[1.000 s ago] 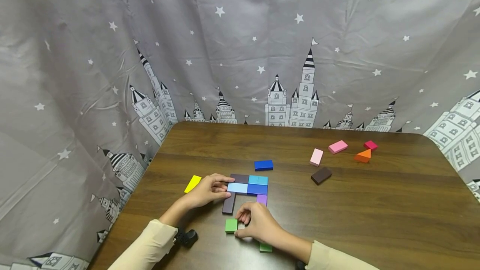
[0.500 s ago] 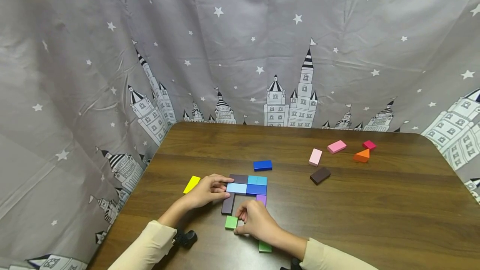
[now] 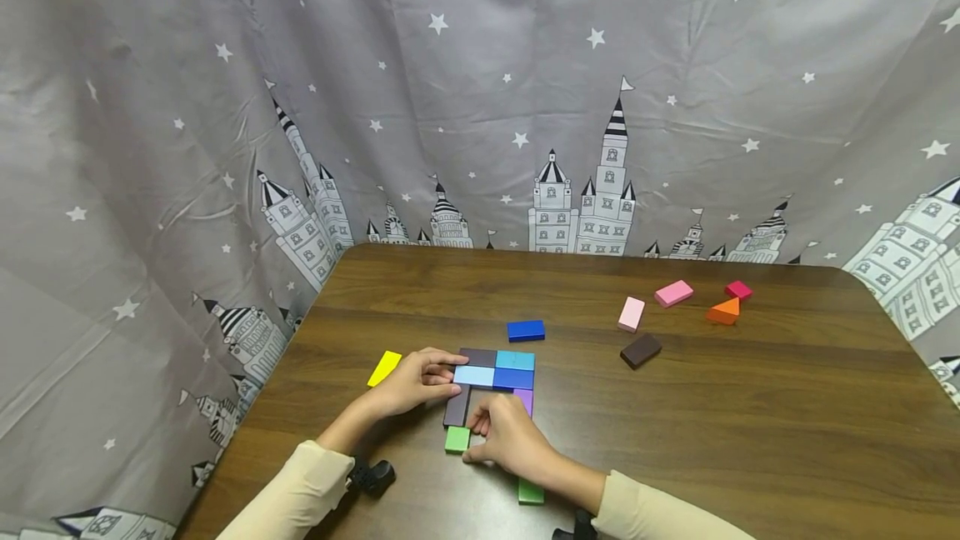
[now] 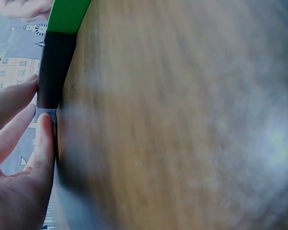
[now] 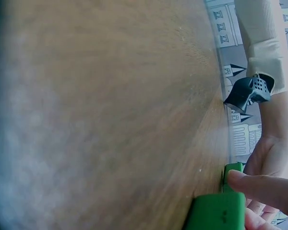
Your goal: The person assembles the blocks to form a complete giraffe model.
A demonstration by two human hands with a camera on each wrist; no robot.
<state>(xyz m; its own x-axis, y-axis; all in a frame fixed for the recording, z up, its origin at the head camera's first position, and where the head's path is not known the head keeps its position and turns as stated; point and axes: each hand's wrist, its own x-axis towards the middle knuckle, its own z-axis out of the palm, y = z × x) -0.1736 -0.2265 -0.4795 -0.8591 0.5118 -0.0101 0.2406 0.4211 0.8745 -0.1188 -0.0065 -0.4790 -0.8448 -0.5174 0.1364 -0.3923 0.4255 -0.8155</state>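
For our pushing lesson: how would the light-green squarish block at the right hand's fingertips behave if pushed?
The light-green squarish block looks stiff, with crisp edges. Its low, flat-sided shape suggests it would slide rather than roll or tip. Pushed forward, it would probably nudge the dark rectangular block, whose near end it appears to touch.

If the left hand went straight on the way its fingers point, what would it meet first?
The left hand would probably meet the light blue block first; its fingers lie right at that block's near end, though exact contact is unclear.
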